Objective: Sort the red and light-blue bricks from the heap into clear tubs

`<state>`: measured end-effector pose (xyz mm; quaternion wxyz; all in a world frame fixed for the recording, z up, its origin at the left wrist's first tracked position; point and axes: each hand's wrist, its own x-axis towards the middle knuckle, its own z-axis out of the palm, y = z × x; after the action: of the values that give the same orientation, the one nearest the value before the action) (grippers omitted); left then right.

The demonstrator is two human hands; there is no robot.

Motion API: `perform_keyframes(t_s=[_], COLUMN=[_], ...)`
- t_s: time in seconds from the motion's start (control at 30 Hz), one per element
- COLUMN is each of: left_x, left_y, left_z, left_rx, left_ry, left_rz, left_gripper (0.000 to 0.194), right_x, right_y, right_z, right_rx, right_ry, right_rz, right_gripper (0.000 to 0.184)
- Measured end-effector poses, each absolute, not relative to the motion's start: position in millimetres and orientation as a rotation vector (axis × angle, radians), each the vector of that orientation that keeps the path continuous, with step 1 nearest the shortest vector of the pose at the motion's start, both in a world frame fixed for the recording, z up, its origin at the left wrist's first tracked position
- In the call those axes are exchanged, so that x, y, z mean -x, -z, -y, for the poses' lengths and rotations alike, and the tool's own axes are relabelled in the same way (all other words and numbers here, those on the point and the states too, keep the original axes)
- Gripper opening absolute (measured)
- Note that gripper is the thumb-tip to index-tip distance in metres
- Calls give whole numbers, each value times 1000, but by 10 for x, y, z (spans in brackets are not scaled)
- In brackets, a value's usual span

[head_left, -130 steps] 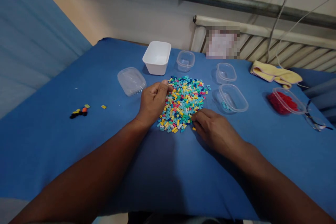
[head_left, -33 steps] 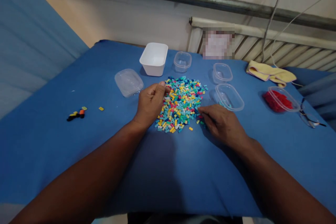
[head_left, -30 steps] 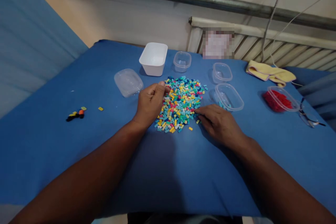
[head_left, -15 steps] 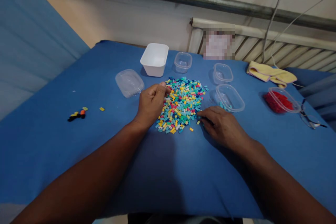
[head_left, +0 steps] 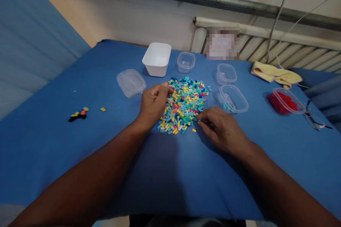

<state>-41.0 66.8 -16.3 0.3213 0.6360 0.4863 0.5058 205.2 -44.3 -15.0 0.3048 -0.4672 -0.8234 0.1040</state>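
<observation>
A heap of small building bricks (head_left: 183,103) in teal, yellow, blue, pink and white lies on the blue cloth between my hands. My left hand (head_left: 154,103) rests at the heap's left edge, fingers curled and thumb pressed against the index finger; whatever it may hold is hidden. Along the right edge, my right hand (head_left: 223,127) reaches in with thumb and fingertips pinched at the bricks. What lies between those fingertips is too small and dark to name. A loose yellow brick (head_left: 194,130) lies just left of the right fingertips.
Behind the heap stand a white tub (head_left: 157,60) and a small clear container (head_left: 185,62). A clear lid (head_left: 131,83) lies left. Right are another clear container (head_left: 226,74), one with teal bricks (head_left: 228,107), a container of red pieces (head_left: 284,103), glasses (head_left: 317,123) and a yellow cloth (head_left: 275,74).
My right hand has shifted slightly left into the heap's edge, its thumb and index finger now a little farther over the bricks. My left hand has stayed in place.
</observation>
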Motion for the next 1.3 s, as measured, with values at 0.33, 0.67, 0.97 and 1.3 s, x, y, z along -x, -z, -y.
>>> perform_keyframes(t_s=[0.33,0.67,0.97,1.3], left_x=[402,408,411,394], left_y=[166,170,189,167], left_z=[-673,-674,-689,-674], left_rx=[-1675,-1676,-1666,-1659], left_ry=[-1328,-1328,-1327,-1348], left_rz=[-1279,-1286,-1281,-1254], left_gripper=[41,42,44,40], right_x=[-1912,-1914,-1877,-2137], right_y=[261,204,194,-62], right_z=[348,341,325,396], right_rx=[1417,1419,1392,1363], right_ry=[-191,-204,-82,159], right_rz=[2231,2318,2344,2024], right_gripper=[16,11,12,10])
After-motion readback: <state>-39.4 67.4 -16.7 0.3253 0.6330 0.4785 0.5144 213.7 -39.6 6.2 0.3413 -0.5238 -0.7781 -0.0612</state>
